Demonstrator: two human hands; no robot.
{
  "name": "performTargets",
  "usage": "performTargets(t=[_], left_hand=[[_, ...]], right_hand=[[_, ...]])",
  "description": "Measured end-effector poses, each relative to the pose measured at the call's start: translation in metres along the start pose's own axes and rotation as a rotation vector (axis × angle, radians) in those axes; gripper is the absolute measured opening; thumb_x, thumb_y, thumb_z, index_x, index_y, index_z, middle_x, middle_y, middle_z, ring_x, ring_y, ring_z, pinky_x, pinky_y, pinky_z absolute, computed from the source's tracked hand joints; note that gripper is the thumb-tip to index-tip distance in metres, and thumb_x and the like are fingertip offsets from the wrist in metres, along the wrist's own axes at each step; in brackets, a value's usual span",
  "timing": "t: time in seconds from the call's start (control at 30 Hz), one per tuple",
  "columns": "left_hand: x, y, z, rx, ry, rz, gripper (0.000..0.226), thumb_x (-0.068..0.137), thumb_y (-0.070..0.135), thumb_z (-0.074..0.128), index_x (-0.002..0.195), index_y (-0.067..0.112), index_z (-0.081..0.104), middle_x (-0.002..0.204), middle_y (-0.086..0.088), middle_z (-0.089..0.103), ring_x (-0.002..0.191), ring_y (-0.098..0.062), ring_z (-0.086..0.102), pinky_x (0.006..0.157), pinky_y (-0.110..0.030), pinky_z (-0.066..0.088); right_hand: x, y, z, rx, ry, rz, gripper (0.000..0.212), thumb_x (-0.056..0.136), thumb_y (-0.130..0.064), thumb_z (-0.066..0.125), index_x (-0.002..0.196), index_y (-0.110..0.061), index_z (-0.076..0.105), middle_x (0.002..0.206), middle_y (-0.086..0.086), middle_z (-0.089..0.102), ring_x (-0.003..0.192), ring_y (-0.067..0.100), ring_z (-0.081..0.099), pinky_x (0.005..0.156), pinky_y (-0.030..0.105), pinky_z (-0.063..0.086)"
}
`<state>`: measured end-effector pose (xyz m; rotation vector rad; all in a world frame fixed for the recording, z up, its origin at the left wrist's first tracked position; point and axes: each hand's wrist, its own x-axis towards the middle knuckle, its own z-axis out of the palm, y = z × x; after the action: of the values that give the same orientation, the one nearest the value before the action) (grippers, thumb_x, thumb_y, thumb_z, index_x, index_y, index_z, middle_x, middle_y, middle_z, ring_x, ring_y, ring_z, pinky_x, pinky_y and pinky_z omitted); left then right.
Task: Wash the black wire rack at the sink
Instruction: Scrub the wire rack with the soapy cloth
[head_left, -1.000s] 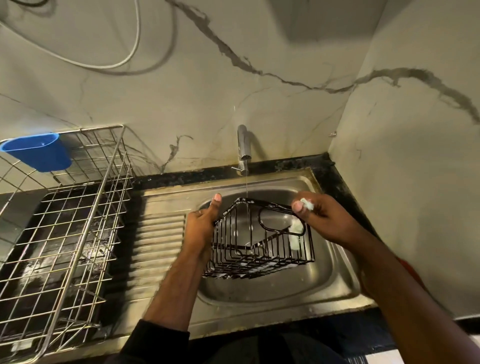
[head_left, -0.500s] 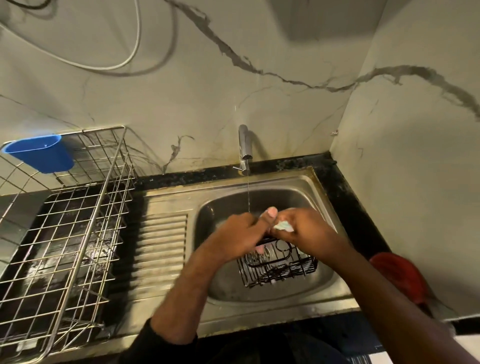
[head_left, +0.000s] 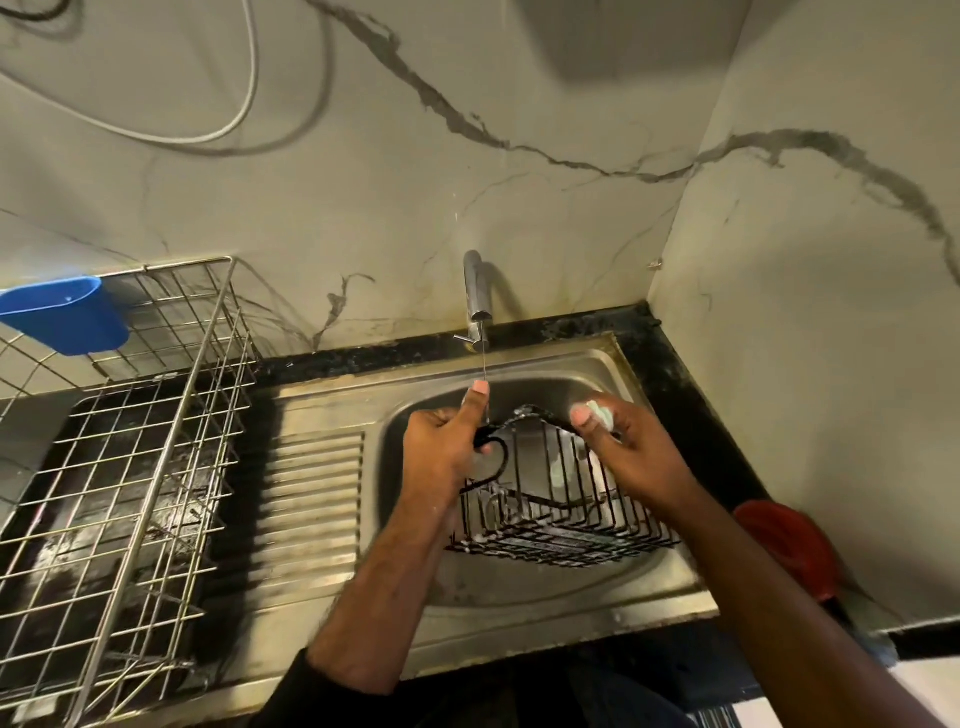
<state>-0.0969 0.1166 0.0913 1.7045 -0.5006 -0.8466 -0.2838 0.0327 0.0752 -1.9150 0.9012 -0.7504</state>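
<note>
Black wire rack (head_left: 558, 499) is held tilted over the steel sink (head_left: 524, 582) basin, right under a thin stream from the tap (head_left: 477, 296). Left hand (head_left: 447, 447) is clamped on its top rim w/ thumb up. Right hand (head_left: 626, 452) grips the opposite rim, fingers pinching a pale soapy scrub pad (head_left: 602, 413); steel dish rack (head_left: 124, 457) w/ blue cup (head_left: 65, 314) sits left of the sink.

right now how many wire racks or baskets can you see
2. The black wire rack is held over the sink basin by both hands. The silver wire dish rack stands on the counter left of the drainboard.
</note>
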Motion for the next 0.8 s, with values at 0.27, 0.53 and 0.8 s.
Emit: performTargets(t=[0.27, 0.53, 0.8], left_hand=[[-0.011, 0.013, -0.006, -0.074, 0.037, -0.003, 0.041, 0.094, 0.056, 0.057, 0.078, 0.019, 0.053, 0.074, -0.004, 0.061, 0.066, -0.014, 0.058, 0.060, -0.031, 0.056], [-0.024, 0.013, 0.011, 0.981, -0.289, 0.544, 0.082, 0.098, 0.072, 0.014, 0.079, 0.011, 0.065, 0.078, -0.005, 0.072, 0.079, -0.024, 0.071, 0.078, -0.035, 0.054], [-0.011, 0.001, 0.014, 0.820, -0.028, 0.413, 0.102, 0.080, 0.082, -0.013, 0.080, 0.018, 0.067, 0.062, 0.003, 0.068, 0.068, -0.010, 0.067, 0.071, -0.029, 0.052]], right_hand=[[0.015, -0.003, -0.011, -0.080, -0.126, -0.012, 0.052, 0.094, -0.060, 0.052, 0.085, -0.010, 0.063, 0.072, 0.008, 0.061, 0.064, 0.011, 0.058, 0.061, 0.029, 0.047], [0.011, -0.009, 0.013, -0.443, -0.297, -0.131, 0.019, 0.089, -0.045, 0.066, 0.100, -0.029, 0.069, 0.090, -0.009, 0.072, 0.079, 0.007, 0.067, 0.071, 0.033, 0.055], [0.004, 0.009, -0.030, -0.402, -0.183, -0.076, 0.044, 0.085, -0.072, 0.050, 0.091, -0.032, 0.066, 0.084, -0.014, 0.066, 0.077, 0.001, 0.062, 0.072, 0.038, 0.056]])
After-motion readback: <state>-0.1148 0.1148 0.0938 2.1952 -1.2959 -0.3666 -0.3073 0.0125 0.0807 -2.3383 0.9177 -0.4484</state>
